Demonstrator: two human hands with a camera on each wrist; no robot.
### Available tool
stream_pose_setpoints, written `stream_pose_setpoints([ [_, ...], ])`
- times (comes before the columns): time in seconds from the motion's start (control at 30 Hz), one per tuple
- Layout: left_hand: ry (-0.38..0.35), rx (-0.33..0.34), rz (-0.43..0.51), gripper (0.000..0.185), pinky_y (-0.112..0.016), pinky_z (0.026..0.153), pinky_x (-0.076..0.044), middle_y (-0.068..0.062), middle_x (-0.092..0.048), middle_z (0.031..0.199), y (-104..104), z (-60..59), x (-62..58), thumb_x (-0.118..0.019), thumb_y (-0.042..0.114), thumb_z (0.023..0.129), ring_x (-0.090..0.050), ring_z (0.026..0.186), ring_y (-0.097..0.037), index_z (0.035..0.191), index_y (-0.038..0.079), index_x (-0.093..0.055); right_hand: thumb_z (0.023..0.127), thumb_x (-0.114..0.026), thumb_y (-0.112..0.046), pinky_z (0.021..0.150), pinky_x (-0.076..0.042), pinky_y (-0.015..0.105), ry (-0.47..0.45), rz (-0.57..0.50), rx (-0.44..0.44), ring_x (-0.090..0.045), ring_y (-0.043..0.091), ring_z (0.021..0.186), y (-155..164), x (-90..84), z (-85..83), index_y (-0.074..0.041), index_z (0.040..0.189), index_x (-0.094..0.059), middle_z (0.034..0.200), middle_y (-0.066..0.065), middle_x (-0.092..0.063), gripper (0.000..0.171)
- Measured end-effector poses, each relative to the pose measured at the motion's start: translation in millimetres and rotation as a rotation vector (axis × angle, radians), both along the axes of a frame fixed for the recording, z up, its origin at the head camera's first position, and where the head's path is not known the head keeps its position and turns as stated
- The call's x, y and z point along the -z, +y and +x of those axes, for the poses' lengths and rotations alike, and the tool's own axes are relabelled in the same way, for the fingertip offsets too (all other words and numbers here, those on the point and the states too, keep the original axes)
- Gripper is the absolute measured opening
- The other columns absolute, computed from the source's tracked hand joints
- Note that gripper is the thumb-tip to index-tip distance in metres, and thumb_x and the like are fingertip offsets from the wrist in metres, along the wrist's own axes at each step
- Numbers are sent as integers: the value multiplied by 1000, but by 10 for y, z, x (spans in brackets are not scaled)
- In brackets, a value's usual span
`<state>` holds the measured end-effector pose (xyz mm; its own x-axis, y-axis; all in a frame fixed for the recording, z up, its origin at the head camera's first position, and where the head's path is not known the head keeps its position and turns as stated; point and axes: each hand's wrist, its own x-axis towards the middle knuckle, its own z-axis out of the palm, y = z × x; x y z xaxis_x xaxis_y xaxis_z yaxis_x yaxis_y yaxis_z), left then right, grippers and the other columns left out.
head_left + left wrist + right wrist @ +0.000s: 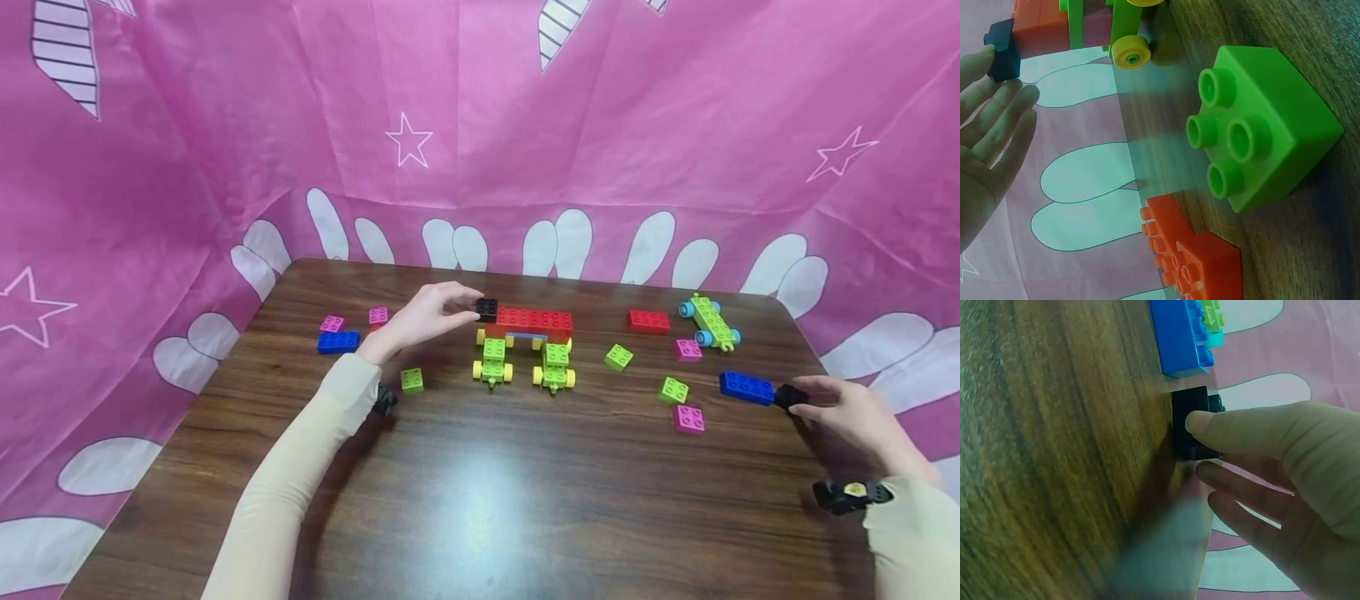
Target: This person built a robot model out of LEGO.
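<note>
Black plastic brick (487,309) pinched by left hand (420,321) meets the red plastic beam's (534,320) end; right hand (855,414) pinches another black plastic block (789,396) on the brown wooden table (480,500).

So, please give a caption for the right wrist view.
Right hand pinches black brick beside blue brick on table.

The tabletop (480,500) is dark wood-grain, smooth with a soft sheen. The green brick (1266,125), long red brick (534,320) and black brick (1192,422) are smooth plastic, slightly glossy. The pink backdrop (480,125) looks like thin, creased matt cloth.
</note>
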<state>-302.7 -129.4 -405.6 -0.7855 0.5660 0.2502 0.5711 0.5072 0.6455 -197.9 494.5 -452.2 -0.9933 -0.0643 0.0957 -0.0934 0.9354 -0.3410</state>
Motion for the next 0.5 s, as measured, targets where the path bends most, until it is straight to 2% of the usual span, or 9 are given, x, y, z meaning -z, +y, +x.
stream_pose_setpoints([
  [0.2, -18, -5, -8, 37, -37, 99, -55, -9, -69, 122, -4, -8, 5, -67, 21, 95, -66, 112, -21, 129, 8, -64, 85, -76, -17, 55, -34, 6, 38, -20, -5, -38, -27, 70, -48, -54, -14, 9, 111, -66, 94, 32, -70, 38],
  [0.3, -21, -6, -7, 37, -36, 99, -55, -9, -69, 122, -7, -10, 9, -67, 21, 95, -66, 113, -21, 129, 8, -64, 86, -75, -16, 56, -35, 4, 57, -36, -25, -41, -26, 69, -108, -124, -56, 8, 112, -66, 94, 32, -70, 37],
  [0.5, -23, -9, 1, 37, -37, 99, -55, -10, -70, 122, -14, -12, 16, -67, 21, 95, -66, 113, -21, 129, 8, -64, 83, -78, -22, 59, -34, 13, 112, 14, -79, -36, -30, 75, -319, -298, -205, 2, 112, -68, 93, 27, -72, 39],
])
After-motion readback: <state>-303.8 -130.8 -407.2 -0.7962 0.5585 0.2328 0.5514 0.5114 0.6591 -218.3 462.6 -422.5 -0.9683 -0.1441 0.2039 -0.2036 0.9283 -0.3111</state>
